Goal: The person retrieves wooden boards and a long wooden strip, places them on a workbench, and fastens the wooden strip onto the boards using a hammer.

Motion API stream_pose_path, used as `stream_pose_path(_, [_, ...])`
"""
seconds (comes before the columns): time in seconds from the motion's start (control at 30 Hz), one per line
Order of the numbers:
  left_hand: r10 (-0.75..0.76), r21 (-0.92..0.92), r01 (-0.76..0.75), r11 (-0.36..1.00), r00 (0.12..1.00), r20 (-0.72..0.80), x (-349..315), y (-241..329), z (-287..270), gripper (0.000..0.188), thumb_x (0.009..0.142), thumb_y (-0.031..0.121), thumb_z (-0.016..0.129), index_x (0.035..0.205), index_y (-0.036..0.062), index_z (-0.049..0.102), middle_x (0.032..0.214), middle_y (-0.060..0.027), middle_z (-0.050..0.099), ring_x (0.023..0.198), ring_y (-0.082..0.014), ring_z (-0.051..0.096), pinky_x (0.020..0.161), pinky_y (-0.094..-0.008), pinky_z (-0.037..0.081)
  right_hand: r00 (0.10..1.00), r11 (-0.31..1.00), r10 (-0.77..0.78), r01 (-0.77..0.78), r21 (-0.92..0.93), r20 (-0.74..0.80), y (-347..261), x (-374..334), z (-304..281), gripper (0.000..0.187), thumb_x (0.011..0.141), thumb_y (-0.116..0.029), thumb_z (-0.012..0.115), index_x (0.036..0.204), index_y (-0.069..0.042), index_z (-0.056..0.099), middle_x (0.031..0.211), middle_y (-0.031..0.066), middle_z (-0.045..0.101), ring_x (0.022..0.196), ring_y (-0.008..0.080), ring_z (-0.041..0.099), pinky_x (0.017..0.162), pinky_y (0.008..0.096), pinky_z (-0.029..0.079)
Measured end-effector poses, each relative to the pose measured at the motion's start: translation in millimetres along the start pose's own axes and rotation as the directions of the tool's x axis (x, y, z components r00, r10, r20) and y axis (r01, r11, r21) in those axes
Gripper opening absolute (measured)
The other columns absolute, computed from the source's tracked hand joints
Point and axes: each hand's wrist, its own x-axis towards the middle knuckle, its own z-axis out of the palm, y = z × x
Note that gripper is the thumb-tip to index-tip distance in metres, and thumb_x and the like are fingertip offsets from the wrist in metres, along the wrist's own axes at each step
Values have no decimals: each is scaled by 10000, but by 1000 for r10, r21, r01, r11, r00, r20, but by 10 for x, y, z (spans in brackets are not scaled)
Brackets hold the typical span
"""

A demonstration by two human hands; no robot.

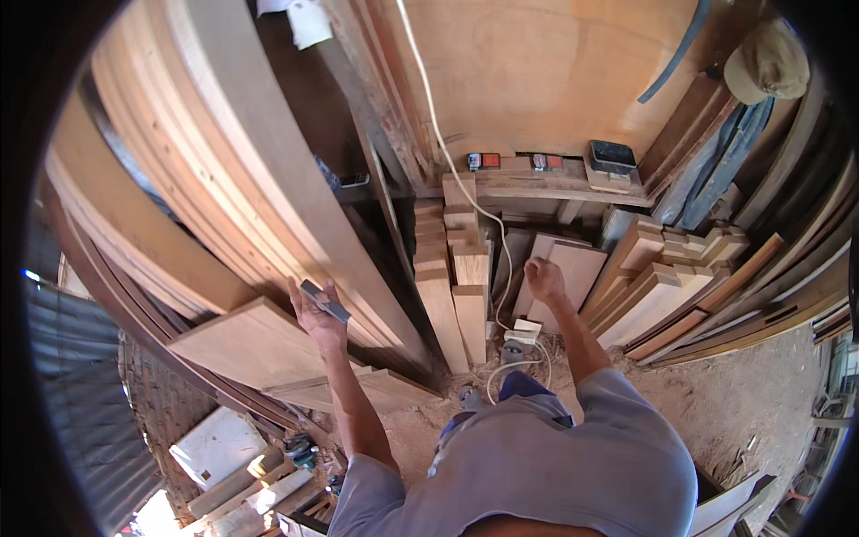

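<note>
One grey block [326, 301]: lying across the upturned palm of the left hand [318, 326], just beside the lower part of the tall pale boards [228, 148].
Left-hand grip: fingers and thumb bent about the block, apparently clamped on its long sides; exact contact hard to judge at this small scale.
Block's handling: probably light enough for one hand, stiff, unlikely to bend or to break in ordinary use; perhaps a little slippery on the smooth dark face, if dusty.
Block's best hold: across the middle, thumb on one long side and fingers on the other, both ends free and the broad face clear.
Right hand [547, 279]: fingertips curled in together, nothing visible between; raised in front of the leaning pale panel [573, 274], touching or apart not clear.
Tall boards' handling: likely heavy and stiff, awkward by length; better taken by both long edges, with care for splinters at the corners.
Shelf [546, 192]: black tray [613, 156] near the right end, two small boxes [484, 161] toward the back edge.
White cable [503, 234]: hanging past the shelf's front edge, close to the upright timber stack [452, 300]; soft, easily snagged.
</note>
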Motion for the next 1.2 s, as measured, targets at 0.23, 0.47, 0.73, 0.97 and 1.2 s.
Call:
stream_pose_path(0.23, [-375,86,369,925,924,71,132,11,393,406,934,301,614,1113,-62,583,876,-209,633,851,-340,626,787,-418,495,965,972,-231,233,5,-121,-204,1334,194,84,818,-143,627,840,-73,669,828,183,657,819,383,634,732,463,514])
stream_pose_path(0.47, [-371,262,358,896,928,2,146,-15,466,531,1001,414,446,1334,1,459,887,-195,639,779,-324,602,727,-416,474,968,965,-248,250,-81,29,-169,2246,660,106,808,-173,628,861,-92,673,857,182,642,849,383,625,740,474,523])
stream_pose_path(0.73, [-458,248,437,864,888,31,136,63,507,556,1040,421,357,1452,48,354,1064,-185,624,902,-268,581,847,-359,452,941,938,-334,338,-81,51,-106,2510,932,77,781,-158,662,793,-84,643,819,150,630,833,355,620,720,469,518])
stream_pose_path(0.97, [-528,137,519,844,849,31,43,-86,492,594,1049,412,358,1460,-15,322,1248,-177,552,1073,-238,528,961,-321,391,906,867,-387,420,-266,169,-194,2558,846,156,790,-156,630,925,-77,633,936,134,616,943,330,613,779,450,528])
stream_pose_path(1.2, [-536,111,529,841,843,41,94,39,520,601,1045,418,369,1474,3,304,1331,-176,502,1163,-224,501,1011,-330,371,910,828,-290,394,-398,297,-255,2592,915,210,808,-164,571,978,-64,641,977,140,623,998,315,621,763,435,550])
